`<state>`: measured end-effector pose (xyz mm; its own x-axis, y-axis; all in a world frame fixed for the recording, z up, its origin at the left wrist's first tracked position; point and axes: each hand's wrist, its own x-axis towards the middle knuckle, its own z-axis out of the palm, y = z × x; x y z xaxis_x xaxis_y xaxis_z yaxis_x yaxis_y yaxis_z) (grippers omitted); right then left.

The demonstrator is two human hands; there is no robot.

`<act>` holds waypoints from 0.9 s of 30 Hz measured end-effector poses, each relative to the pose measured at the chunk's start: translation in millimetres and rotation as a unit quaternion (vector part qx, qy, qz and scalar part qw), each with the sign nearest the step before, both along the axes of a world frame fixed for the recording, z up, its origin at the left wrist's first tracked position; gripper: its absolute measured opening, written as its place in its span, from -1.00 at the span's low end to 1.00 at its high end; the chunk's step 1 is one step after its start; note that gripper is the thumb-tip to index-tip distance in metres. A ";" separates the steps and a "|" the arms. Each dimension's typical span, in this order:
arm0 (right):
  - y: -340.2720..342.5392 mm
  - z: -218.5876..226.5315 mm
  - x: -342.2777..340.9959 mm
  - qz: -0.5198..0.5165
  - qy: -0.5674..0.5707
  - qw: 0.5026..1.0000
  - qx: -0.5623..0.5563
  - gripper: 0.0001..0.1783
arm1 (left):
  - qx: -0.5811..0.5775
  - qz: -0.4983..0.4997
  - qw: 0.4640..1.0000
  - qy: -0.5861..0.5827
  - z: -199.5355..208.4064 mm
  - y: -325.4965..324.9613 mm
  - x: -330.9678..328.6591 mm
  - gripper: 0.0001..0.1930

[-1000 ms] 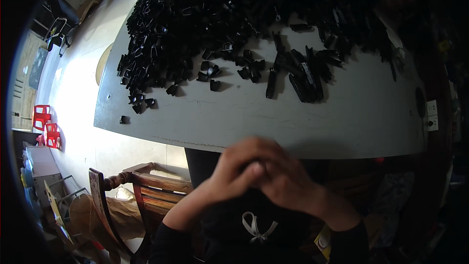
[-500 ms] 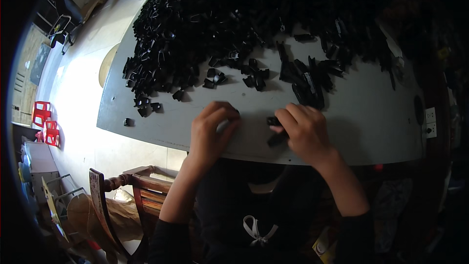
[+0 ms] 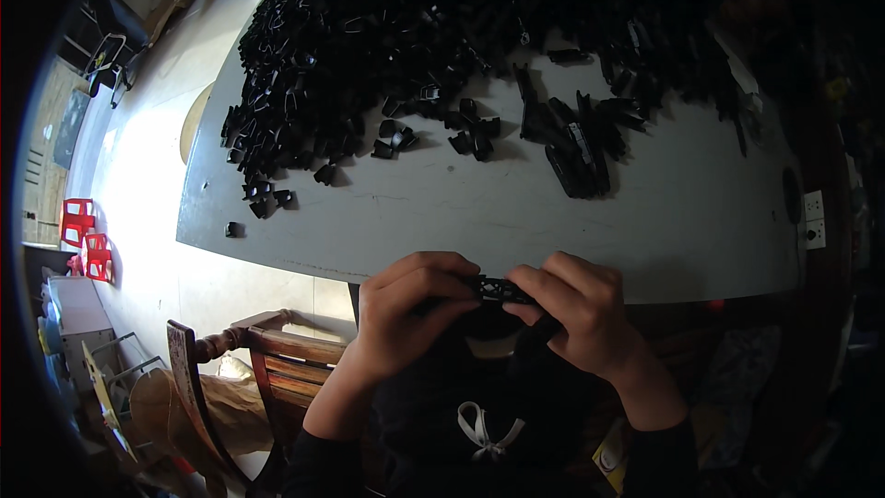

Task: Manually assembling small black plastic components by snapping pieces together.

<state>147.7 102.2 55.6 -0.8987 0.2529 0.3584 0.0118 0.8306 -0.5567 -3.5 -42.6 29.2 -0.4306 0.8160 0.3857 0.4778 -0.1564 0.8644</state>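
Note:
A black openwork plastic piece point(image 3: 502, 290) spans the gap between my two hands, just over the table's front edge. My left hand point(image 3: 412, 307) pinches its left end between thumb and fingers. At the other end, my right hand point(image 3: 583, 309) is closed on it with fingers curled. A darker part hangs below my right fingers, too dim to make out. Beyond my hands, small curved black plastic pieces point(image 3: 396, 138) lie loose on the grey table point(image 3: 406, 212). Longer black strips point(image 3: 576, 152) are heaped to their right.
A large pile of small black pieces point(image 3: 323, 65) covers the table's far left and middle. Its far right is in deep shadow. A wooden chair point(image 3: 277, 355) stands at lower left, and red stools point(image 3: 78, 221) are on the floor. A white wall socket point(image 3: 813, 219) is at right.
Both hands have drawn back toward my body, off the tabletop, and come closer together. The black piece from my right hand now meets my left fingers too.

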 end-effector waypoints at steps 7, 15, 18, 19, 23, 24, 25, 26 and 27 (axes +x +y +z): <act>1.2 -4.2 3.8 0.042 -0.018 0.998 -0.032 -0.74 | 0.035 -0.101 0.991 -0.075 -8.2 -4.1 -3.1 -0.86; -36.7 -20.2 7.9 0.150 0.066 0.984 -0.071 -0.80 | 0.122 -0.316 0.881 -0.331 -7.6 7.3 25.5 -0.57; -42.5 -14.2 4.8 0.083 0.052 0.990 -0.099 -0.72 | 0.085 -0.288 0.906 -0.299 -13.2 12.4 26.5 -0.56; -37.9 -14.9 2.5 0.088 0.055 0.989 -0.102 -0.72 | 0.035 -0.241 0.930 -0.274 -12.8 11.0 26.4 -0.51; 16.0 -26.0 -0.3 -0.035 -0.088 0.995 0.029 -0.75 | 0.048 -0.023 0.998 -0.021 -30.6 34.7 -10.8 -0.84; 31.9 -28.3 -5.8 -0.106 -0.090 0.990 0.034 -0.76 | 0.011 0.058 0.998 0.033 -26.0 40.7 -20.6 -0.89; 48.5 -20.7 -5.3 -0.191 -0.097 0.975 0.054 -0.76 | 0.011 0.107 0.993 0.040 -24.3 58.3 -24.7 -0.87; 55.8 -22.7 -15.8 -0.188 -0.092 0.976 0.053 -0.76 | -0.046 0.154 0.984 0.076 -22.4 64.9 -34.8 -0.89; 61.8 -25.3 -25.7 -0.227 -0.135 0.961 0.080 -0.76 | -0.045 0.158 0.983 0.081 -22.2 70.0 -42.5 -0.89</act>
